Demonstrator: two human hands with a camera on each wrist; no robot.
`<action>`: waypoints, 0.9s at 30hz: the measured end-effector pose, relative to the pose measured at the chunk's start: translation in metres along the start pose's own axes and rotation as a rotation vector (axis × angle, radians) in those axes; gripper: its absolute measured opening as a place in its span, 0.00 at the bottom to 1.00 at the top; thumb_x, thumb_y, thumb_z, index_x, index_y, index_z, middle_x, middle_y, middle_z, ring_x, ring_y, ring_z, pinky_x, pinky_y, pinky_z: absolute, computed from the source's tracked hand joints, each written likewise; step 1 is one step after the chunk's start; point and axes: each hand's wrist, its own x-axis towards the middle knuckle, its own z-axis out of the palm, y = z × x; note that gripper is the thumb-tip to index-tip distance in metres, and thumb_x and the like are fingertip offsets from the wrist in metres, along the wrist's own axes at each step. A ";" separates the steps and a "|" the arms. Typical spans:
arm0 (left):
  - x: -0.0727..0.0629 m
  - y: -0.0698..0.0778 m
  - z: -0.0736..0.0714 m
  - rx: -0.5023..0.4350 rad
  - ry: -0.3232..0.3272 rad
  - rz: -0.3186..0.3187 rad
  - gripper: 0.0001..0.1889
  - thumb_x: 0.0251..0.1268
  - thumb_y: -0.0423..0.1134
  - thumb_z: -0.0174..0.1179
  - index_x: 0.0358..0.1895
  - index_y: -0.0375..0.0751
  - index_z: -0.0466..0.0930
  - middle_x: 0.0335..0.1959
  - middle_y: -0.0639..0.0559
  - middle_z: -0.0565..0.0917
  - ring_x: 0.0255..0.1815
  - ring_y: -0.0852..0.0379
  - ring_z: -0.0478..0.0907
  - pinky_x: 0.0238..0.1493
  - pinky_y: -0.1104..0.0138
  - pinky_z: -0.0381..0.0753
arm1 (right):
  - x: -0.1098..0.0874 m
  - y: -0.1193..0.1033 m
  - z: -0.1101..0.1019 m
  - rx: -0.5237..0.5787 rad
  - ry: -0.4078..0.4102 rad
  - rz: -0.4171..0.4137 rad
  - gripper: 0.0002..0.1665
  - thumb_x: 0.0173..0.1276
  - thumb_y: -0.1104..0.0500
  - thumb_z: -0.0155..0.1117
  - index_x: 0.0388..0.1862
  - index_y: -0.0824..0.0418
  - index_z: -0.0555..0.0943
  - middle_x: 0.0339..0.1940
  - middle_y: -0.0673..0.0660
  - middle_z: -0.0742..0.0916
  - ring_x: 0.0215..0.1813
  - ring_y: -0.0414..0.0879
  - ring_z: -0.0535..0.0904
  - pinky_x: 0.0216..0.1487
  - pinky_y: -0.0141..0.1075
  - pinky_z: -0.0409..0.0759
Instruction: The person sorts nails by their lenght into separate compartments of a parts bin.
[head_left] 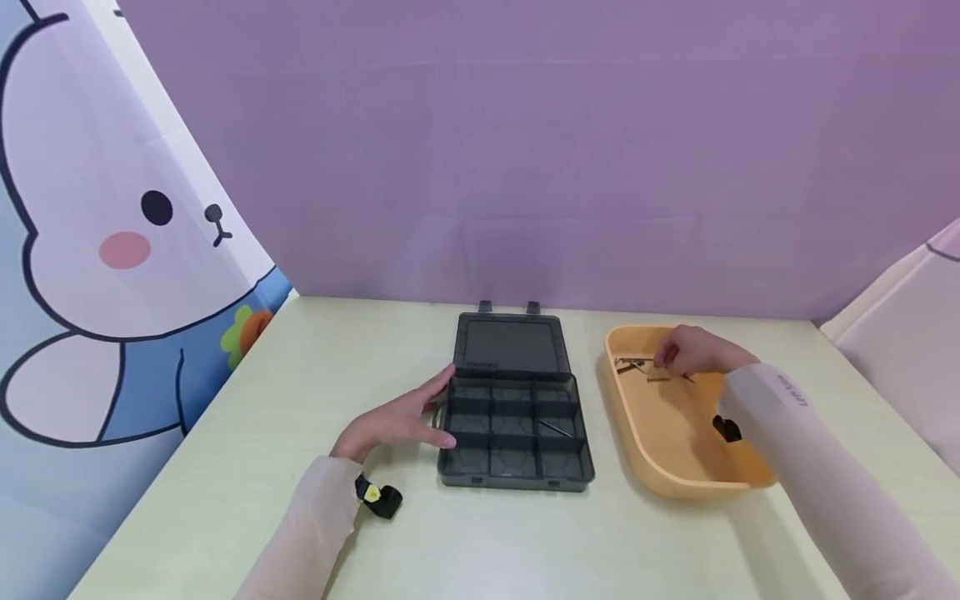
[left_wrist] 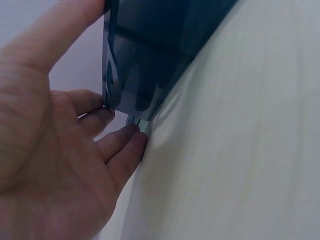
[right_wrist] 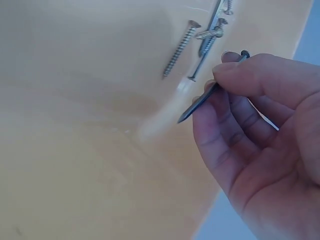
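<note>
My right hand (head_left: 686,350) pinches a dark nail (right_wrist: 200,101) between thumb and fingers, inside the orange tray (head_left: 637,450). The nail's point angles down and its flat head shows above the fingers in the right wrist view. Several screws and nails lie by the hand, including a threaded screw (right_wrist: 179,52). My left hand (head_left: 397,421) rests against the left side of a dark, see-through compartment box (head_left: 517,482), thumb by its rim and fingertips touching the side wall. The box's lid (head_left: 513,343) lies open toward the back. One nail (head_left: 556,428) lies in a right-hand compartment.
Box and tray stand side by side on a pale table (head_left: 300,400), a narrow gap between them. A purple cloth (head_left: 525,150) hangs behind the table's back edge. A cartoon-printed cloth (head_left: 90,183) hangs at the left.
</note>
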 end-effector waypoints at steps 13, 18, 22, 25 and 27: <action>0.000 -0.004 0.000 0.001 0.001 0.008 0.59 0.54 0.51 0.70 0.77 0.48 0.31 0.79 0.49 0.34 0.77 0.41 0.44 0.75 0.49 0.48 | -0.012 -0.021 -0.009 0.017 -0.028 -0.062 0.12 0.49 0.76 0.55 0.34 0.71 0.78 0.24 0.53 0.81 0.20 0.39 0.70 0.22 0.33 0.73; -0.002 -0.003 -0.001 0.006 0.001 0.002 0.59 0.54 0.51 0.69 0.77 0.47 0.31 0.79 0.47 0.35 0.77 0.39 0.45 0.75 0.47 0.49 | -0.014 -0.030 -0.012 -0.001 -0.047 -0.063 0.12 0.50 0.77 0.55 0.32 0.67 0.78 0.23 0.53 0.80 0.20 0.39 0.70 0.22 0.33 0.72; -0.001 -0.002 -0.001 0.010 0.003 0.017 0.59 0.54 0.52 0.69 0.77 0.46 0.31 0.79 0.46 0.35 0.77 0.39 0.44 0.75 0.47 0.49 | -0.016 -0.038 -0.014 -0.023 -0.058 -0.072 0.12 0.52 0.76 0.55 0.32 0.65 0.79 0.24 0.54 0.81 0.20 0.40 0.69 0.22 0.34 0.72; -0.001 -0.001 -0.001 0.010 0.001 0.022 0.59 0.54 0.52 0.69 0.77 0.45 0.30 0.79 0.46 0.34 0.77 0.39 0.44 0.75 0.47 0.49 | -0.017 -0.044 -0.014 -0.017 -0.070 -0.076 0.11 0.53 0.76 0.55 0.33 0.65 0.79 0.25 0.54 0.81 0.20 0.40 0.69 0.22 0.34 0.72; -0.001 -0.001 0.000 0.009 0.000 0.020 0.59 0.55 0.52 0.69 0.77 0.45 0.30 0.79 0.46 0.35 0.77 0.38 0.45 0.75 0.47 0.49 | -0.018 -0.047 -0.013 -0.011 -0.075 -0.082 0.11 0.53 0.76 0.55 0.33 0.65 0.78 0.25 0.54 0.81 0.21 0.40 0.69 0.23 0.34 0.72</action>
